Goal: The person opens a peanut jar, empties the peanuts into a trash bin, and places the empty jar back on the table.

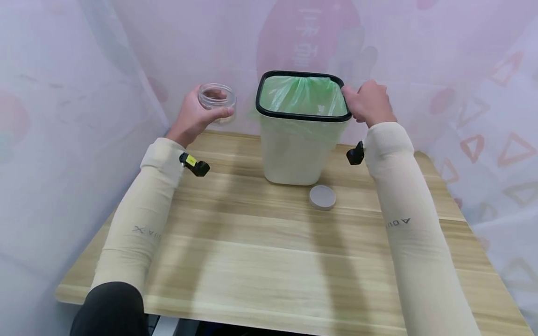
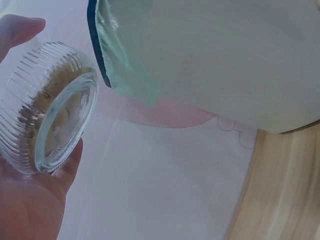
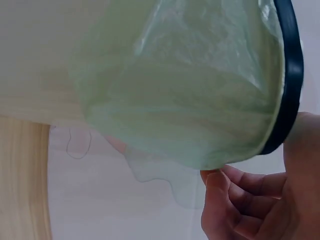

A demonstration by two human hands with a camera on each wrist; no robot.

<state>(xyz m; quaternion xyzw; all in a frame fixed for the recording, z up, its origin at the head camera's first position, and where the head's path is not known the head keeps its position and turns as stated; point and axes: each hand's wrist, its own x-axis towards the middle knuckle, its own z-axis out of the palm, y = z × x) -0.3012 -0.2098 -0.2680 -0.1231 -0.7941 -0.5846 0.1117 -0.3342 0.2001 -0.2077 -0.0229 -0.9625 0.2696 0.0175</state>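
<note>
My left hand (image 1: 191,116) holds a clear jar (image 1: 217,100) without a lid, above the back left of the table. Ribbed walls and a layer of brownish contents in the jar (image 2: 60,107) show in the left wrist view. To its right stands a pale trash bin (image 1: 290,156), lined with a green plastic bag (image 1: 302,95) under a black rim (image 1: 302,116). At the bin's right corner my right hand (image 1: 371,102) grips the rim, thumb on top. Its curled fingers (image 3: 217,187) touch the bag's overhang in the right wrist view.
A round greyish lid (image 1: 322,197) lies on the wooden table (image 1: 252,261) in front of the bin. Patterned white curtains (image 1: 210,42) enclose the back and both sides.
</note>
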